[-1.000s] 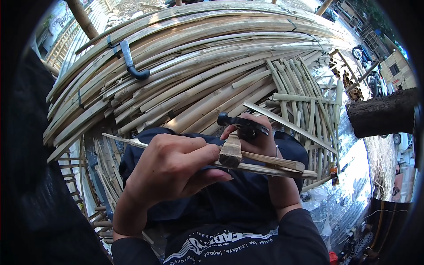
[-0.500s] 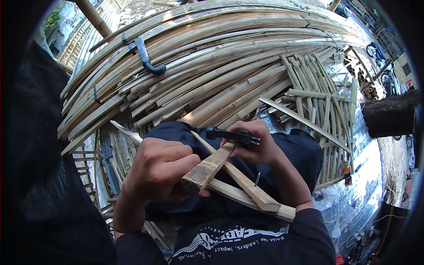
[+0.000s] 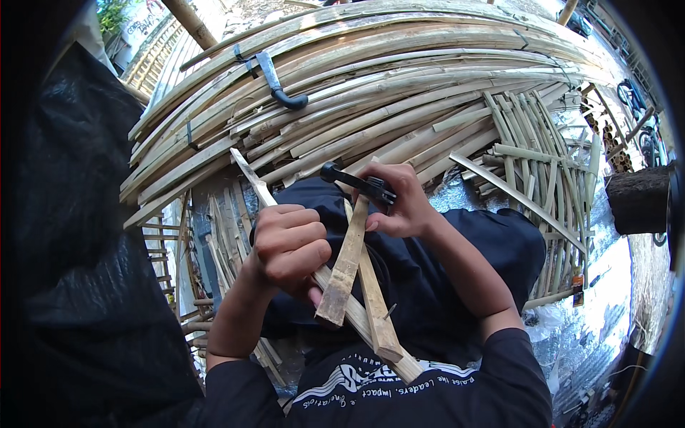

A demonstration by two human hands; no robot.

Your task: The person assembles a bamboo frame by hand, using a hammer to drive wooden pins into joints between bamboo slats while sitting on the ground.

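Observation:
My left hand (image 3: 289, 246) is closed in a fist around a long pale wooden strip (image 3: 254, 180), which slants from upper left down toward my shirt. Across that strip lies a shorter wooden piece (image 3: 371, 289), with a nail (image 3: 390, 312) sticking out near its lower end. My right hand (image 3: 399, 200) grips a hammer (image 3: 345, 274) by its black claw head. The hammer's squared wooden handle points back at my body, over the other two pieces. Its lower end is close beside my left fist. All of this is above my lap.
A large pile of split bamboo strips (image 3: 399, 78) spreads ahead of me. On it rests a blade with a curved dark handle (image 3: 285, 98). A bamboo slat frame (image 3: 531, 150) lies to the right, near a dark log (image 3: 640, 202). Black sheeting (image 3: 85, 235) hangs at the left.
The strip, the nailed piece and the hammer have turned to point more steeply toward my body. My hands keep their holds, and the whole view has shifted slightly.

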